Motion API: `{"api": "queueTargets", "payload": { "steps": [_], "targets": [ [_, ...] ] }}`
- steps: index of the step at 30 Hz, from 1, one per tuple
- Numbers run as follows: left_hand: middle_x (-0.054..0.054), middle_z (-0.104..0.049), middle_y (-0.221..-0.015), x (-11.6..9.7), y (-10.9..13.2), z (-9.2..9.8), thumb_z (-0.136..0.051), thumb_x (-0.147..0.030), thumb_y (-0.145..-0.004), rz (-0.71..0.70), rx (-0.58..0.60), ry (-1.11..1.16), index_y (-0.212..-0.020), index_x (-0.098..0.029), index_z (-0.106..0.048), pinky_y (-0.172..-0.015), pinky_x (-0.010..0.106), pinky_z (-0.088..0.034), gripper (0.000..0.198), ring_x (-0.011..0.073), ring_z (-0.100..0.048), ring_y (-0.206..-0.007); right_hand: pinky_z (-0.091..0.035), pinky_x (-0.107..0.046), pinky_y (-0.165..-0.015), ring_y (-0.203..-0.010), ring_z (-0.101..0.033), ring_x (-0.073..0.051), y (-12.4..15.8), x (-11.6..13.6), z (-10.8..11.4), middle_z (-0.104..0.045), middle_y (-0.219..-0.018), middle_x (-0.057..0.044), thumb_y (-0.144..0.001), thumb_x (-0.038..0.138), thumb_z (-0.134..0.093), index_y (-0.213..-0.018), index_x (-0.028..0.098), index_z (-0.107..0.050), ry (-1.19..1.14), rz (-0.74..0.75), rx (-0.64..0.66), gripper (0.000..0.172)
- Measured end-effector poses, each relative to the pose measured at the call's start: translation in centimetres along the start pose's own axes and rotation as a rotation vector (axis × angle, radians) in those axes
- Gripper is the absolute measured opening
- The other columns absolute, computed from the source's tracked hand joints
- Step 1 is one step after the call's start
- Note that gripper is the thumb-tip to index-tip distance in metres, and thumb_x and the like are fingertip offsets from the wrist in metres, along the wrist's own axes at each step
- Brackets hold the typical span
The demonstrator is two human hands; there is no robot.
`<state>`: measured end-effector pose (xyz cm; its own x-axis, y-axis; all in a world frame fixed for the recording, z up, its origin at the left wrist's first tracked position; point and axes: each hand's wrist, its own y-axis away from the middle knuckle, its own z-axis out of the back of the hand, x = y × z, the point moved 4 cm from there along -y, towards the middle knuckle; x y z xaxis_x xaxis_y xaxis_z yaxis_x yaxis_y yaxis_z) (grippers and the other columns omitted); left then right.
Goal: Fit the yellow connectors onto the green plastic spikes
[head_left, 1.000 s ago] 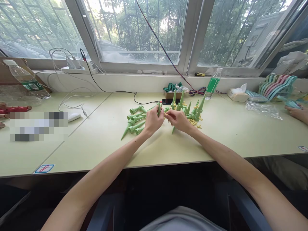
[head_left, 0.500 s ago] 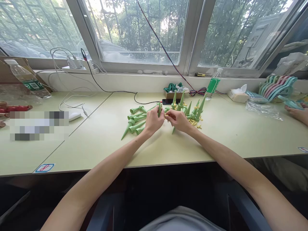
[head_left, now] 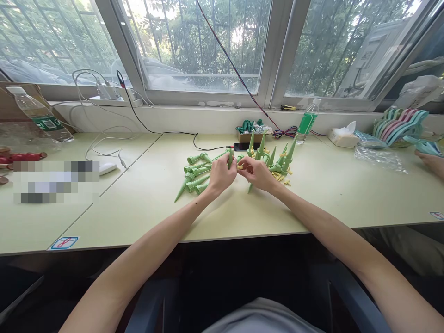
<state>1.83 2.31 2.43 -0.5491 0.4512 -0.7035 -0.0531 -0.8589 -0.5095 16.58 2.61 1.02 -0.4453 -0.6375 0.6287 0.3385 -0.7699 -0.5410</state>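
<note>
One green spike (head_left: 230, 158) pointed upward in the left hand's (head_left: 223, 172) closed fingers, mid-table; the right hand (head_left: 255, 173) pinched a small yellow piece (head_left: 240, 167) just beside it. Loose spikes (head_left: 193, 186) lay left, upright spikes (head_left: 289, 155) stood right, and a dark phone (head_left: 244, 146) lay on the far side.

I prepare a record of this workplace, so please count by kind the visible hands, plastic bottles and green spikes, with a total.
Hands: 3 (left hand, right hand, co-worker's hand)
Plastic bottles: 2
Green spikes: at least 10; they overlap, so no exact number
Total: at least 15
</note>
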Motion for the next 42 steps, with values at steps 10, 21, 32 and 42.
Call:
{"api": "queueTargets", "payload": {
  "steps": [10,21,32,42],
  "targets": [
    [0.000,-0.055,-0.064,-0.44,0.05,0.14,-0.052,-0.025,-0.090,-0.003,0.031,-0.026,-0.072,-0.021,-0.053,-0.058,0.028,-0.031,0.019,0.0135,-0.041,-0.054,-0.040,-0.027,-0.060,-0.054,-0.050,-0.012,0.05,-0.08,-0.27,-0.065,-0.066,-0.001,-0.095,0.041,-0.055,-0.079,0.019,-0.061,0.012,-0.010,0.055,0.028],
    [0.001,-0.061,-0.071,-0.28,0.02,0.08,-0.052,-0.024,-0.090,-0.014,0.010,-0.015,-0.075,-0.021,-0.055,-0.063,0.029,-0.037,0.016,0.0144,-0.048,-0.059,-0.041,-0.027,-0.060,-0.056,-0.051,-0.012,0.03,0.04,-0.10,-0.066,-0.074,-0.002,-0.089,0.046,-0.065,-0.093,0.019,-0.060,0.019,-0.005,0.013,0.028],
    [0.001,-0.058,-0.067,-0.32,0.12,0.04,-0.052,-0.025,-0.091,-0.003,0.027,-0.028,-0.074,-0.021,-0.053,-0.060,0.029,-0.034,0.017,0.0142,-0.045,-0.056,-0.042,-0.027,-0.061,-0.055,-0.053,-0.013,0.05,-0.01,-0.19,-0.066,-0.067,-0.001,-0.094,0.045,-0.058,-0.084,0.019,-0.060,0.020,-0.039,0.054,0.028],
    [0.000,-0.056,-0.067,-0.22,0.09,0.01,-0.051,-0.024,-0.090,-0.006,0.042,-0.055,-0.074,-0.020,-0.052,-0.059,0.028,-0.031,0.017,0.0132,-0.042,-0.056,-0.041,-0.026,-0.060,-0.054,-0.053,-0.012,-0.02,-0.47,-0.41,-0.064,-0.064,0.000,-0.095,0.038,-0.057,-0.081,0.019,-0.057,-0.002,-0.028,0.072,0.023]
  ]
}}
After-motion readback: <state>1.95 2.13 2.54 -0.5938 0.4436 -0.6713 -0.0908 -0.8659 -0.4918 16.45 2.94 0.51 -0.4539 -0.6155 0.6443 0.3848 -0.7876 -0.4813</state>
